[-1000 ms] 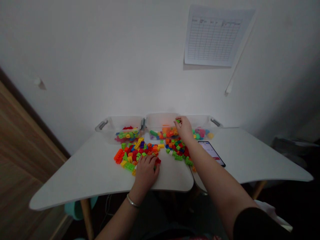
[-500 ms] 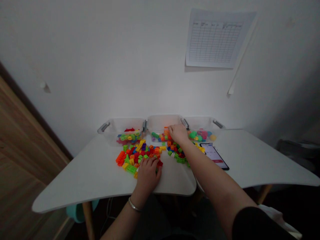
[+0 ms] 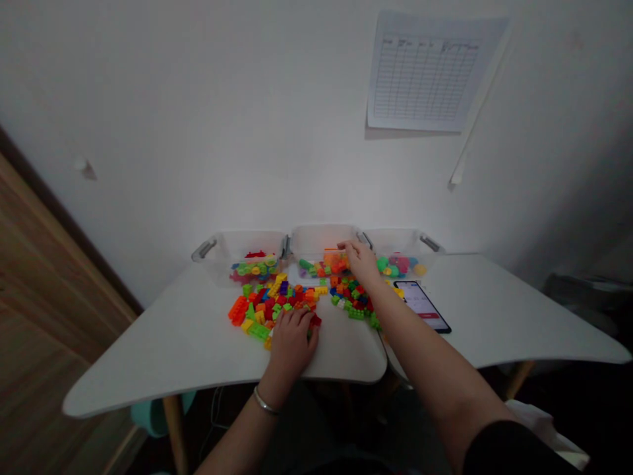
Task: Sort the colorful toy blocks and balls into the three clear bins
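My left hand (image 3: 291, 335) lies on the near right side of a loose pile of toy building bricks (image 3: 262, 311), fingers a little apart and bent over them. A red brick (image 3: 315, 320) shows beside its fingertips; what is under the palm is hidden. My right hand (image 3: 362, 260) reaches over the middle clear plastic bin (image 3: 321, 235), its fingers apart and no brick visible in them. Just below the fingertips, orange bricks (image 3: 336, 262) show through the bin's front wall, among other coloured bricks. A second brick pile (image 3: 353, 300) lies under my right wrist and forearm.
A left clear bin (image 3: 230, 242) and a right clear bin (image 3: 403, 237) flank the middle one, both holding coloured pieces. A phone (image 3: 424, 307) lies right of my right forearm. The white table (image 3: 198, 349) has a seam with another tabletop. A printed sheet (image 3: 420, 79) hangs on the wall.
My right hand has opened and lifted slightly; the orange brick it held has left the fingers and shows inside the middle bin. My left hand stays on the pile.
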`<state>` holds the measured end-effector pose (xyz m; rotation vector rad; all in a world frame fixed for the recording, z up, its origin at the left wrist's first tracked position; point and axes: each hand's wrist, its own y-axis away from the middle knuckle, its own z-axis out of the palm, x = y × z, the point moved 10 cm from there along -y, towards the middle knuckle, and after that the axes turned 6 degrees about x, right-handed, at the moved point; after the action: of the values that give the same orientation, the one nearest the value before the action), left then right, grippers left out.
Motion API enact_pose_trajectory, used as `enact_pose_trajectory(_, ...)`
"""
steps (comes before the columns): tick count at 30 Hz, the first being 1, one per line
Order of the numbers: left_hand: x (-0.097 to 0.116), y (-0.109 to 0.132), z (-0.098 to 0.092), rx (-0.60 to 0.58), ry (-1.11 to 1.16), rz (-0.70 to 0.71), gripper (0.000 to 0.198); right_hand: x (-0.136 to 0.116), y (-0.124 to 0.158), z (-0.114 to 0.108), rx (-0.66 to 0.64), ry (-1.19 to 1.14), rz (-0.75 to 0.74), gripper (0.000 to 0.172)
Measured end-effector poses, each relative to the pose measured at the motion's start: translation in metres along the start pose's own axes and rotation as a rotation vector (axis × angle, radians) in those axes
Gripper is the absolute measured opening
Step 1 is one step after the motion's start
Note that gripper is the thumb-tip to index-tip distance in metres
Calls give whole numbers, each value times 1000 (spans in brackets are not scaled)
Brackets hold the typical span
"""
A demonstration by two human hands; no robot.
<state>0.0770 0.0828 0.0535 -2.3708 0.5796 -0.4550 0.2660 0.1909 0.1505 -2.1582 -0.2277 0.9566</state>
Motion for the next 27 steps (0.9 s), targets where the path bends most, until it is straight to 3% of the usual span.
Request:
enact_pose_trajectory(7, 1, 0, -1, -12, -5, -1, 25, -12, 77, 27, -116, 186, -141, 22)
enact_pose_trajectory(10, 1, 0, 0, -7, -8, -9, 25, -9, 99, 37, -141, 296, -161, 27)
enact_pose_trajectory(16, 0, -1, 3, -19, -15, -8, 25, -12, 107, 43, -121, 375, -233, 43)
enact_pose_trajectory(27, 0, -1, 5, -27, -16, 1, 26, 9, 106, 44, -66, 418, -122, 55)
